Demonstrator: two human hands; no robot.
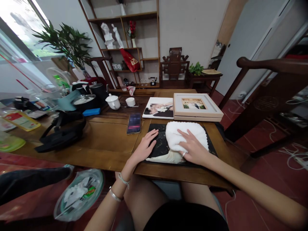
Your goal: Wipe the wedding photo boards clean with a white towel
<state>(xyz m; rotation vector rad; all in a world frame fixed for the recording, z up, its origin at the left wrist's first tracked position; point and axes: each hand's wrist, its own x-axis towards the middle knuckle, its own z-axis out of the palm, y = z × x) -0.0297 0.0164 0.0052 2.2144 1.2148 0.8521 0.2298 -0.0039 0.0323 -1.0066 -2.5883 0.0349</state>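
Note:
A dark photo print [160, 145] lies flat at the near edge of the wooden table [106, 141]. My left hand [144, 148] rests flat on its left edge, fingers stretched out. My right hand [193, 149] presses down on a white cloth [185, 134] that covers the print's right half, fingers spread over the cloth. A ring shows on one finger.
Behind the print lie another photo print [158, 108] and a framed picture [196, 106]. A phone [134, 123] lies to the left, then a black bag [61, 131], cups [113, 101] and a pot. A lined bin [79, 194] stands on the floor at left; a chair [271, 93] at right.

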